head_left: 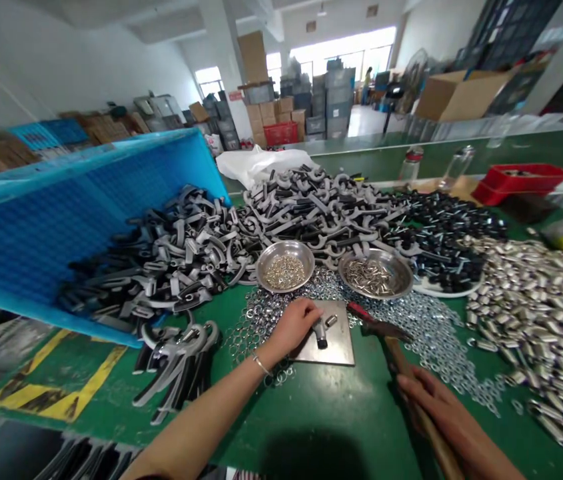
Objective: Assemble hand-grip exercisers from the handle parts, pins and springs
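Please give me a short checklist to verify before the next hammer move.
1. Fitting stands on the steel plate: ok.
2. Left hand touches the fitting: cannot tell; it is very close.
3. Right hand is closed around the hammer handle: ok.
4. Hammer head is beside the plate, not above the fitting: ok.
5. Steel bowls sit behind the plate, apart from it: ok.
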